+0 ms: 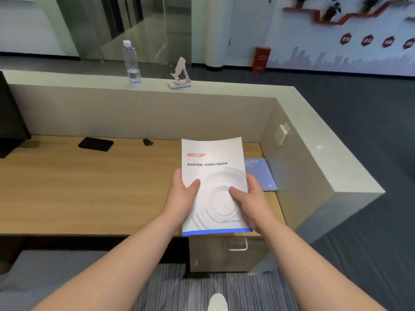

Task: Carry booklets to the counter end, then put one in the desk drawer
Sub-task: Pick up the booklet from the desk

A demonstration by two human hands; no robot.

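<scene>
Both hands on the white booklet [213,176], held above the right end of the tabletop [89,187]: left hand [183,194] clamps its left edge, thumb on the cover and fingers hidden underneath, right hand [249,198] does the same on the right edge. I can't tell whether it's 1 booklet or a thin stack; only 1 cover shows. A blue booklet [261,173] lies flat on the tabletop just beside it, partly hidden, in the corner by the counter wall [292,176]. The drawer [226,252] sits directly below, metal handle [235,245] facing out, and looks closed. My read: the carry is about done, the drawer step is open. To do it well: shift the booklet to 1 hand, pinch near the spine so it doesn't fan or droop, free the other hand for the handle, pull straight, slide the booklet in flat. Top edge is already curling, so support it. Readable text: orange logo, too stylised to read, then "固定资产管理一站式解决方案服务商" below it; small line near the bottom is too blurred. Blue cover shows "YOUR", the rest cut off.
</scene>
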